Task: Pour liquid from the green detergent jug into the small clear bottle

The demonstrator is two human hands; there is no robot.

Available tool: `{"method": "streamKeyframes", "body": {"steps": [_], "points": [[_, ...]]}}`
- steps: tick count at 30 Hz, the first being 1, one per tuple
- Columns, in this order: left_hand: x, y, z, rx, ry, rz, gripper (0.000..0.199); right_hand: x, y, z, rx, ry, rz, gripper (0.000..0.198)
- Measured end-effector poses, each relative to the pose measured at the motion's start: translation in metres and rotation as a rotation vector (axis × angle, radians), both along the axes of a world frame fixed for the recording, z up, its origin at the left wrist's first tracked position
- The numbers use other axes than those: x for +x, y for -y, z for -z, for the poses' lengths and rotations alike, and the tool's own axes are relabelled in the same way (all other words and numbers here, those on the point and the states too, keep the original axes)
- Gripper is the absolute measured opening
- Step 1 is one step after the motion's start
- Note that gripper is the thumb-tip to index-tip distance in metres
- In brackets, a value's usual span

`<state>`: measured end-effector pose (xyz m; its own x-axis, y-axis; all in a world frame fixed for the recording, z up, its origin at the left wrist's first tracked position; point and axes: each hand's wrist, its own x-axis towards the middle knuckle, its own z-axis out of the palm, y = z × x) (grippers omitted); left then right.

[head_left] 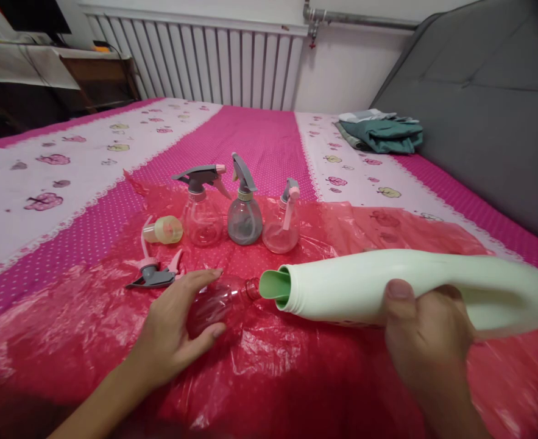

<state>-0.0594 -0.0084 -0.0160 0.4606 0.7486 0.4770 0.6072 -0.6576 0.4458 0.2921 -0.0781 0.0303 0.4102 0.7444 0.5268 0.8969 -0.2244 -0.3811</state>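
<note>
My left hand (pixel 177 320) is wrapped round a clear spray bottle without its trigger head (pixel 220 299), which tilts so its neck points right. My right hand (pixel 426 332) grips the handle of a pale green detergent jug (pixel 342 283), held on its side. The jug's green pouring lip (pixel 273 285) meets the bottle's neck; I cannot tell if liquid is flowing. Beyond my left hand lie a loose grey and pink trigger head (pixel 153 274) and a yellowish cap (pixel 167 230).
Behind the bottle stand three spray bottles with heads: one clear (pixel 202 216), one grey (pixel 245 219), one clear pink (pixel 281 230). Red plastic sheeting (pixel 269 372) covers the near bed. Folded cloths (pixel 381 133) lie by the grey headboard (pixel 483 91). A radiator (pixel 205 58) lines the wall.
</note>
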Motion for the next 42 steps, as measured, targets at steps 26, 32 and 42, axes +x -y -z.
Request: {"method": "streamKeyframes", "body": {"steps": [26,32,42], "points": [[0.0003,-0.0005,0.0007,0.007,0.011,-0.007,0.055,-0.0011,0.0002,-0.0028,-0.012,-0.083,0.019,0.088],[0.0008,-0.0008,0.001,-0.001,0.016,-0.009,0.054,-0.0008,0.0006,-0.0021,-0.004,-0.05,0.015,0.088],[0.001,-0.0009,0.0002,0.012,0.002,-0.001,0.054,-0.0013,-0.0017,-0.0037,-0.003,-0.064,0.02,0.092]]}}
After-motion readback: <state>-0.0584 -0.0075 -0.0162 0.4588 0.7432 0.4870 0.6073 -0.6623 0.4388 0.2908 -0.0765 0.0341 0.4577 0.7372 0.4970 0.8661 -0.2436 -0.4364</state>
